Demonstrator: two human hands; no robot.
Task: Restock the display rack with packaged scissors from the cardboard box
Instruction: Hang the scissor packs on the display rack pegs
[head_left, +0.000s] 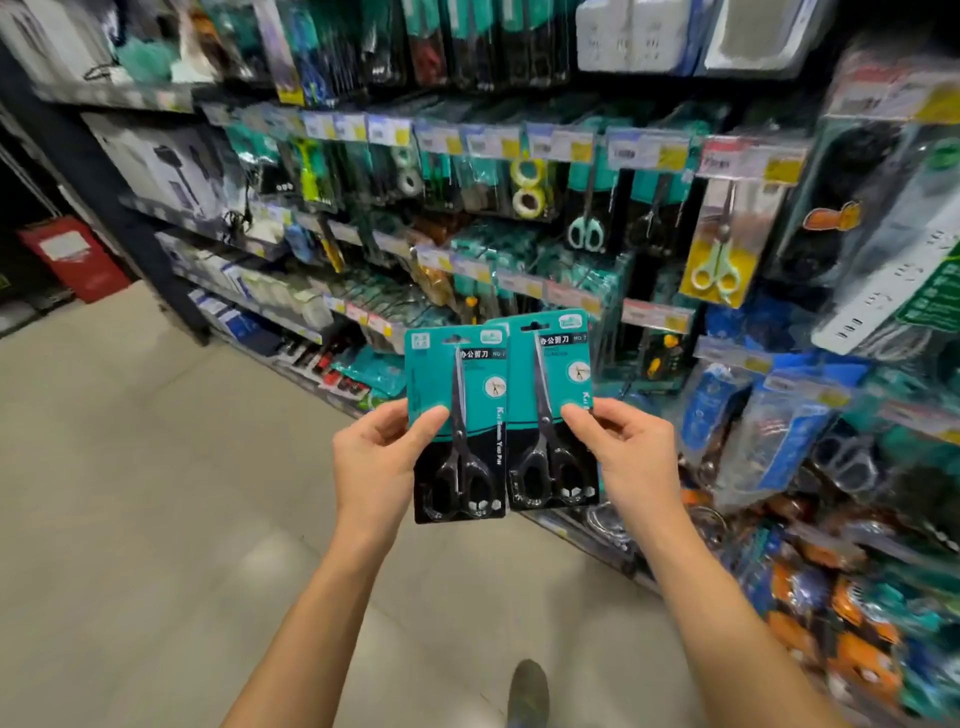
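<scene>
Left hand (376, 457) grips scissors pack (457, 423), "办公剪刀" | right hand (631, 457) grips second pack (551, 410), centre frame | rack (519, 208) behind

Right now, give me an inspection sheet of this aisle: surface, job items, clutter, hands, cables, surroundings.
Surface: pale tiled floor, bare where it shows; a shoe at the bottom edge.
Job items: two teal-and-black scissor packs, left pack and right pack, held upright side by side, hang holes up. Cardboard box: nothing seen.
Rack: hooks crowded with carded goods; pale-handled scissors and a yellow-backed pair hang there.
Clutter: nothing seen on the floor.
Hands: left hand pinches the left pack; right hand pinches the right pack.
Cables: a white power strip hangs at right; no loose cable seen.
Surroundings: shop aisle, red box far left.
</scene>
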